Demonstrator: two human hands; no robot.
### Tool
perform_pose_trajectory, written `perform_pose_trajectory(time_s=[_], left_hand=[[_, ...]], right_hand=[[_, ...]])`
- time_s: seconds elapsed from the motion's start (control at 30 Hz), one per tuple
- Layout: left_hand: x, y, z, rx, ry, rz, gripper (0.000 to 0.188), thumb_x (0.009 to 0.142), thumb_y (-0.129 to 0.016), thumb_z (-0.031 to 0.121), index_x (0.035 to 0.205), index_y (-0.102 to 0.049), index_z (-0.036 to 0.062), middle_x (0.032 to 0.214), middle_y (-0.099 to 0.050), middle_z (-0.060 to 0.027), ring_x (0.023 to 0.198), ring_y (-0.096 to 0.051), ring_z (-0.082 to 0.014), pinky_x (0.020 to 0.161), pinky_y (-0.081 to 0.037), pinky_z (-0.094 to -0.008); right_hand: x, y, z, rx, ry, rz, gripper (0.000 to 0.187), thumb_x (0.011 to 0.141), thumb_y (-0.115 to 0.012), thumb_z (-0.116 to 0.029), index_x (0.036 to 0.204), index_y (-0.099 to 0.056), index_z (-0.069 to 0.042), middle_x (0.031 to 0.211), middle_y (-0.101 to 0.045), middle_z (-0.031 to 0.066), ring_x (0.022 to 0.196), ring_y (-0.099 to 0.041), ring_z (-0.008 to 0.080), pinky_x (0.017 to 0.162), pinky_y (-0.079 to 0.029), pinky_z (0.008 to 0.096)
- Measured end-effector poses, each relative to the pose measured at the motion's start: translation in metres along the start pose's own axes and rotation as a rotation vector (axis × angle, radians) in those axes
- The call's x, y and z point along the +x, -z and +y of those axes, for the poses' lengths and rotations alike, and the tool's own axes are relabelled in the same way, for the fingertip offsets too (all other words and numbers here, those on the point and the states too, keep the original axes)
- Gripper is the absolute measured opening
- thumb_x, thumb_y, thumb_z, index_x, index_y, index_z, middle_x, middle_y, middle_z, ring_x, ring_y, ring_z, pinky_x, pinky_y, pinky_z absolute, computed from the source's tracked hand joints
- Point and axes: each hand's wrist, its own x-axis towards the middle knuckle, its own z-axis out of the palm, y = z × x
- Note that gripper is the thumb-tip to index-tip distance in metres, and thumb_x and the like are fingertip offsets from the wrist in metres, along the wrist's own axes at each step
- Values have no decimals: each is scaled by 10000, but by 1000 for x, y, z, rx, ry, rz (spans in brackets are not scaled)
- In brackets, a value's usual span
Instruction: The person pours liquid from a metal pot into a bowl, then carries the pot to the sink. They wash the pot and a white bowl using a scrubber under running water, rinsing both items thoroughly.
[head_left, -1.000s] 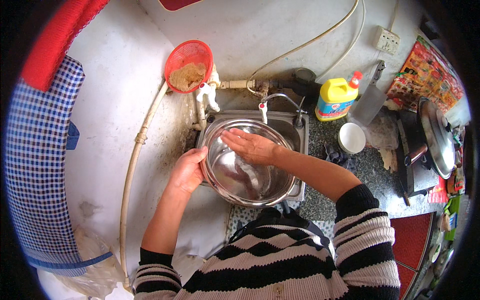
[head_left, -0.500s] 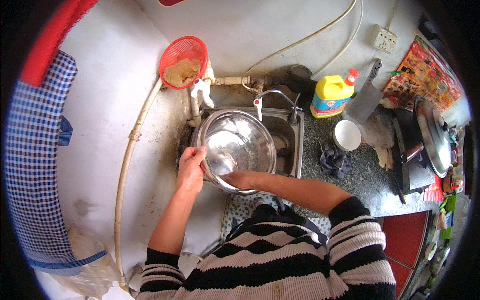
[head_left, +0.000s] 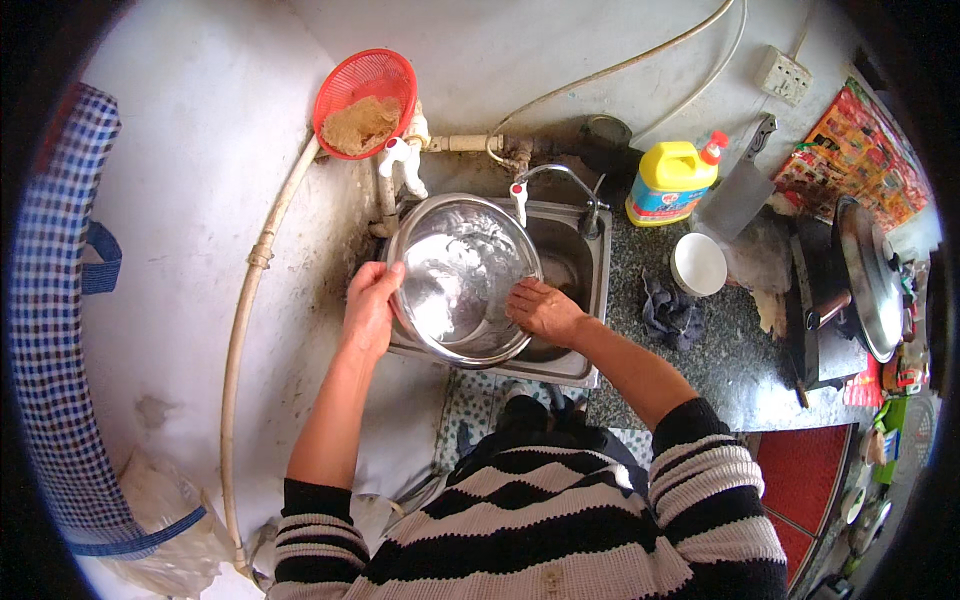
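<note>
A shiny round steel basin (head_left: 462, 345) is held tilted over the left part of the sink (head_left: 602, 262). My left hand (head_left: 370, 300) grips its left rim, the thumb over the edge and the fingers behind. Reaching across the basin's right rim, my right hand (head_left: 542, 310) has its fingers bent and close together against the inner right wall. Whether anything lies under those fingers is hidden. Just behind the basin is a small white tap with a red mark (head_left: 518, 200). A curved metal faucet (head_left: 570, 175) rises at the sink's back edge.
On the speckled counter (head_left: 715, 375) to the right are a yellow jug (head_left: 670, 180), a white bowl (head_left: 698, 264), a dark cloth (head_left: 670, 312) and a cleaver (head_left: 738, 195) leaning at the wall. A red strainer (head_left: 335, 95) hangs above the pipes; a lidded pan (head_left: 868, 285) stands far right.
My right hand has moved from the basin's near inner side to its right inner wall. The basin has shifted slightly left and away in view, the left hand still on its rim.
</note>
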Motion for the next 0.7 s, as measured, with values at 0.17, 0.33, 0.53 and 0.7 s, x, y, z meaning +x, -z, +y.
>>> perform_pose_trajectory(time_s=[0.17, 0.33, 0.53, 0.7], left_hand=[[4, 21, 0, 104, -28, -4, 337, 861, -579, 232, 1088, -460, 13, 929, -552, -61, 758, -532, -118, 642, -459, -272], [-66, 1, -39, 15, 103, 119, 357, 834, -591, 163, 1106, -383, 61, 1015, -491, -58, 889, -502, -157, 737, -473, -328], [-84, -32, -83, -124, -69, 283, 185, 838, -583, 87, 912, -414, 73, 850, -469, -7, 730, -443, -82, 623, -382, -242], [-50, 5, -45, -12, -66, 117, 152, 801, -603, 54, 794, -452, 71, 757, -504, -26, 633, -477, -113, 549, -396, -268]], right_hand=[[1, 8, -22, 6, -84, 42, 154, 671, -553, -133, 816, -584, -90, 865, -589, 36, 929, -545, 195, 952, -346, 383], [19, 3, -72, 82, -244, 13, 135, 637, -579, -97, 771, -566, -103, 768, -581, 36, 856, -572, 192, 906, -372, 400], [57, -5, -129, 441, -519, 20, 253, 641, -578, -62, 893, -557, -68, 791, -617, 100, 757, -609, 268, 760, -459, 371], [0, -20, -26, 183, -108, 76, 286, 747, -544, -115, 1032, -574, -112, 1063, -589, 73, 1103, -505, 205, 1016, -315, 377]])
